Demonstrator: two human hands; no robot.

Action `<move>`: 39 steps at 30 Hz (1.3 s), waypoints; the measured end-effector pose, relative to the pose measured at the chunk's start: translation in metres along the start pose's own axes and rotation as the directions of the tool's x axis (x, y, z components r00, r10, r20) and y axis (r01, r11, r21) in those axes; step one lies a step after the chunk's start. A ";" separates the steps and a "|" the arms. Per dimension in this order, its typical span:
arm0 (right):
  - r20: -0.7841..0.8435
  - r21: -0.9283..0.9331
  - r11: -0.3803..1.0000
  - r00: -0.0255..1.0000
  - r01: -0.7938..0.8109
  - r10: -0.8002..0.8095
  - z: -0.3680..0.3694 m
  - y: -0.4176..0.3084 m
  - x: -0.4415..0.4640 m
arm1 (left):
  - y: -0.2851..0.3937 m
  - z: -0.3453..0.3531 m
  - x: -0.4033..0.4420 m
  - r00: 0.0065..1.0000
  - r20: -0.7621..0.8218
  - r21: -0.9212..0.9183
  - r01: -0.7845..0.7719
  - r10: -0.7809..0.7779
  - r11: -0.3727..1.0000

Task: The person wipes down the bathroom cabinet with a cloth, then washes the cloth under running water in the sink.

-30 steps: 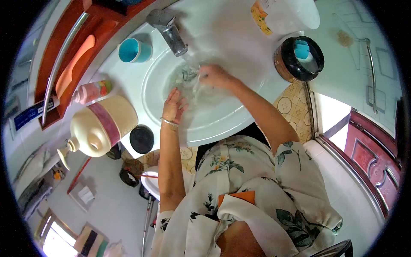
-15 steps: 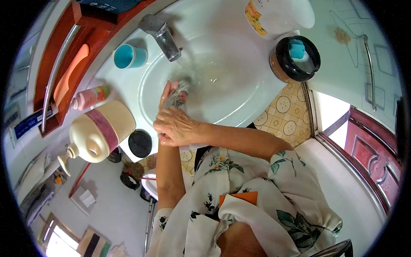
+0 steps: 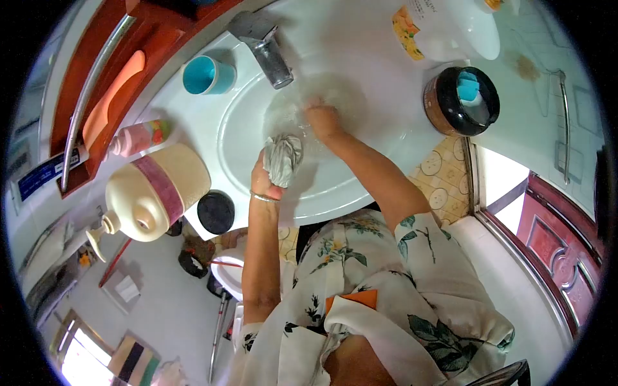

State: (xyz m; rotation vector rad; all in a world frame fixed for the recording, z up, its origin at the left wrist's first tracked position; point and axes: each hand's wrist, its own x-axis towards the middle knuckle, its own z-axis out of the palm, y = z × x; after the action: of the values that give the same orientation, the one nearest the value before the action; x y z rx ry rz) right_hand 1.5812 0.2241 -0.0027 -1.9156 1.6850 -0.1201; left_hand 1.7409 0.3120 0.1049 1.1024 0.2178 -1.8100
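A crumpled wet grey cloth (image 3: 283,159) is bunched in my left hand (image 3: 262,180), over the near left side of the white sink (image 3: 226,138). A band circles that wrist. My right hand (image 3: 323,120) reaches into the basin below the metal faucet (image 3: 267,56). Its fingers are blurred by the water (image 3: 347,96), so I cannot make out whether they hold anything. The two hands are apart.
Left of the basin are a turquoise cup (image 3: 209,76), a pink bottle (image 3: 140,138), a large cream pump bottle (image 3: 158,190) and a black round lid (image 3: 215,213). On the right stand a black-rimmed jar (image 3: 444,106) with a blue sponge and a white container (image 3: 444,29).
My right hand has let go of my left hand and the cloth and moved up and right into the water. My left hand has drawn back toward me with the cloth.
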 end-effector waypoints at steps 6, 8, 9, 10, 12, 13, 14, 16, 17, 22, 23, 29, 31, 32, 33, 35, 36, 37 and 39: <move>-0.226 -0.141 0.975 0.954 0.170 -0.199 0.005 0.003 0.002 | 0.006 0.011 -0.013 0.994 -0.096 0.011 -0.051 0.052 0.999; -0.215 -0.228 0.953 0.945 0.198 -0.248 0.003 0.001 -0.001 | 0.006 0.005 -0.009 0.996 -0.077 0.009 -0.034 0.035 0.999; -0.252 -0.202 0.957 0.933 0.209 -0.256 0.001 -0.002 -0.005 | 0.006 0.002 -0.007 0.998 -0.056 0.012 -0.019 0.020 1.000; -0.288 -0.175 0.960 0.921 0.220 -0.263 -0.002 -0.005 -0.007 | 0.006 -0.002 -0.004 0.998 -0.054 0.008 -0.021 0.021 1.000; -0.307 -0.249 0.937 0.898 0.243 -0.315 0.011 0.003 -0.004 | 0.004 -0.007 -0.002 1.000 -0.017 -0.034 0.002 -0.003 0.999; -0.324 -0.318 0.912 0.874 0.259 -0.361 0.017 0.006 -0.003 | 0.003 -0.009 -0.003 1.000 -0.017 -0.034 0.001 -0.002 0.999; -0.327 -0.316 0.912 0.873 0.260 -0.362 0.022 0.010 -0.002 | 0.003 -0.009 -0.004 0.999 -0.031 -0.043 0.008 -0.010 0.999; -0.253 -0.362 0.912 0.921 0.194 -0.297 0.002 -0.001 -0.005 | 0.003 -0.006 -0.008 0.999 -0.047 -0.053 0.009 -0.012 0.999; -0.254 -0.360 0.911 0.919 0.198 -0.301 -0.012 -0.004 -0.002 | 0.002 -0.003 -0.010 0.998 -0.070 -0.011 0.009 -0.010 1.000; 0.044 0.057 0.997 0.998 -0.048 0.045 -0.035 0.003 0.001 | -0.001 -0.008 -0.006 0.999 0.009 0.002 0.037 -0.037 0.999; 0.035 0.054 0.998 0.998 -0.045 0.043 -0.029 0.003 -0.005 | -0.004 0.000 -0.009 1.000 0.000 0.015 0.025 -0.025 1.000; 0.110 0.845 0.515 0.898 0.141 -0.426 -0.043 0.004 -0.056 | 0.001 0.039 -0.010 0.990 0.033 0.012 0.136 -0.136 0.991; 0.280 0.828 0.560 0.885 -0.026 -0.373 -0.063 0.014 -0.054 | 0.005 0.044 -0.009 0.981 0.048 0.012 0.187 -0.187 0.982; 0.334 0.815 0.574 0.874 -0.080 -0.353 -0.076 0.016 -0.052 | 0.005 0.046 -0.009 0.999 0.003 0.129 0.046 -0.047 0.991; 0.498 0.753 0.589 0.840 -0.294 -0.217 -0.110 0.008 -0.046 | 0.007 0.047 -0.010 0.995 -0.024 0.250 -0.090 0.099 0.964; 0.639 0.659 0.570 0.765 -0.491 -0.080 -0.126 0.013 -0.036 | 0.007 0.028 0.005 0.988 -0.046 0.351 -0.125 0.150 0.928; 0.433 0.474 0.817 0.895 -0.329 0.109 -0.118 0.024 -0.032 | 0.005 0.022 0.009 0.972 -0.173 0.419 -0.077 0.162 0.905; 0.143 0.175 0.959 0.970 -0.221 0.197 -0.113 0.032 -0.031 | 0.001 0.015 0.015 0.939 -0.292 0.478 -0.021 0.181 0.878; -0.067 0.054 0.974 0.972 -0.220 0.223 -0.085 0.027 -0.035 | 0.001 -0.015 0.037 0.972 -0.226 0.416 0.040 0.060 0.908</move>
State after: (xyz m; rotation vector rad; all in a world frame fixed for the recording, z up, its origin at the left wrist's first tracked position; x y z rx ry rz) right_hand 1.5143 0.2254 0.0652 -1.6944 1.9156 -0.1421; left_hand 1.7464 0.2964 0.0680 1.6208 -0.0458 -1.7586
